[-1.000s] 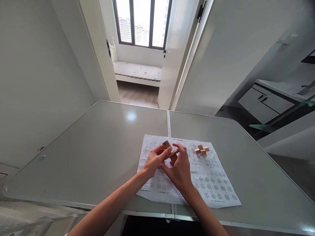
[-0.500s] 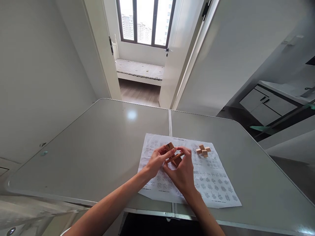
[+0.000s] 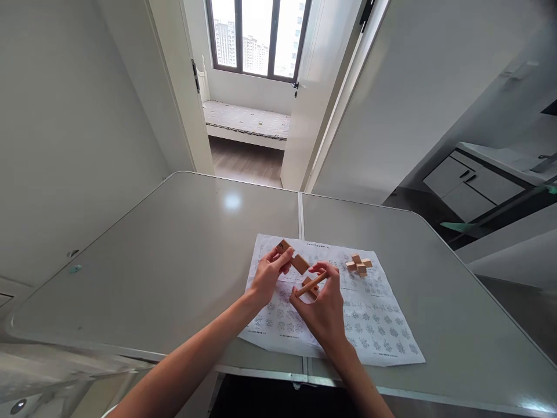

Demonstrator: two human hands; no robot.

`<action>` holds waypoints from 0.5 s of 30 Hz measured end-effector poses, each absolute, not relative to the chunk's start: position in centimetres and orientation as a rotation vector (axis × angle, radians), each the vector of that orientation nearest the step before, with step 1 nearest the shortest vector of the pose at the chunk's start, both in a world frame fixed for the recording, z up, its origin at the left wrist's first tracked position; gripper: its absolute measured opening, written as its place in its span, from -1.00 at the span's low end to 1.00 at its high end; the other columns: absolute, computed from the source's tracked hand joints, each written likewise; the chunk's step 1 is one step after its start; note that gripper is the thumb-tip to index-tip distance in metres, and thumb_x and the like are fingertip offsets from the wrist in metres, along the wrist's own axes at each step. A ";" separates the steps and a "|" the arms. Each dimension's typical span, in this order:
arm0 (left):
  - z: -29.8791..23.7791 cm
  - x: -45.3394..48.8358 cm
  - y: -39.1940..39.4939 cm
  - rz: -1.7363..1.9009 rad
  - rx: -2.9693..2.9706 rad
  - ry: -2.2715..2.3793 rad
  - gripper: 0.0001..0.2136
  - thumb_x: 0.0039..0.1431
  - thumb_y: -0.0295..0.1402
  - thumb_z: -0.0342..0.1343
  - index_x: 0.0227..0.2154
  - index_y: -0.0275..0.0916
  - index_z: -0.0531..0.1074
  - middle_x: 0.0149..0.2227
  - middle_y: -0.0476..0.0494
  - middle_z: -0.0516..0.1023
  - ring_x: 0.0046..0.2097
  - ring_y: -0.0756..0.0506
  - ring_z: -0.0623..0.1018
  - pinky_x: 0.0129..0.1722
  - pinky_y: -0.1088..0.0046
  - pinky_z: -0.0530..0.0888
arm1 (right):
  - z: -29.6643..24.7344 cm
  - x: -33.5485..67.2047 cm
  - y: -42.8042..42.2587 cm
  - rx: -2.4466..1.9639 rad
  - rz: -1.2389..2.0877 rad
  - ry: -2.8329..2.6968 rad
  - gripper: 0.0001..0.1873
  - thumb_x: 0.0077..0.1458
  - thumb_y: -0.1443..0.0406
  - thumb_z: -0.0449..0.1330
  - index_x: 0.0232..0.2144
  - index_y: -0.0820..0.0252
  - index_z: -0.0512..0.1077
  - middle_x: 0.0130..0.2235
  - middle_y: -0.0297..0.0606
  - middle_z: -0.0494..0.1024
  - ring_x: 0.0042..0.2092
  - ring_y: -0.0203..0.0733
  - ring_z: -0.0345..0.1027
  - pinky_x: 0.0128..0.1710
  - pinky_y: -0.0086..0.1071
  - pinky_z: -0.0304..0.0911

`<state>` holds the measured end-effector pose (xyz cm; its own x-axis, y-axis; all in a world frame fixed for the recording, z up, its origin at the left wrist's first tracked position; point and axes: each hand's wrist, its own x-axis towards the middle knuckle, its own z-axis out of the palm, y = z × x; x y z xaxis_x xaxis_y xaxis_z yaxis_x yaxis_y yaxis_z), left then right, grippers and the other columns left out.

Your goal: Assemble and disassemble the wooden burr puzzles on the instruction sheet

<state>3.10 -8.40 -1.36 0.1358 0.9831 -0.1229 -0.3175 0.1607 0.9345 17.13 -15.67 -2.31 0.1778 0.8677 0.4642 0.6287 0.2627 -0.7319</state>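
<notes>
My left hand [image 3: 266,278] pinches one end of a notched wooden puzzle piece [image 3: 300,265] with a dark mark on its upper end. Just to the right and nearer me, my right hand [image 3: 327,307] grips another wooden puzzle piece [image 3: 312,284] between thumb and fingers. A small gap shows between the two pieces. Part of the right-hand piece is hidden by the fingers, and I cannot tell whether it is one piece or two. Both hands are above a printed paper sheet [image 3: 369,331] covered in small diagrams.
An interlocked wooden burr puzzle [image 3: 359,266] in paler wood stands on the sheet's upper right. The grey table [image 3: 174,249] has a seam down its middle. Behind it, a doorway leads to a bed [image 3: 243,116] under a window.
My left hand has moved left with its puzzle piece, drawing it apart from the piece in my right hand. The right hand stays nearly in place.
</notes>
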 end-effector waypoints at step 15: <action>-1.8 3.7 -9.1 1.053 1.474 1.162 -0.61 0.17 -0.12 0.32 -0.02 -0.18 0.50 -0.49 0.06 0.49 -0.44 -0.04 0.43 -0.37 0.42 0.35 | -4.6 24.1 -18.5 -1.641 0.512 -1.404 -0.44 0.15 0.03 0.39 0.12 0.06 0.40 0.12 -0.07 0.40 -0.05 0.03 0.53 0.02 0.01 0.55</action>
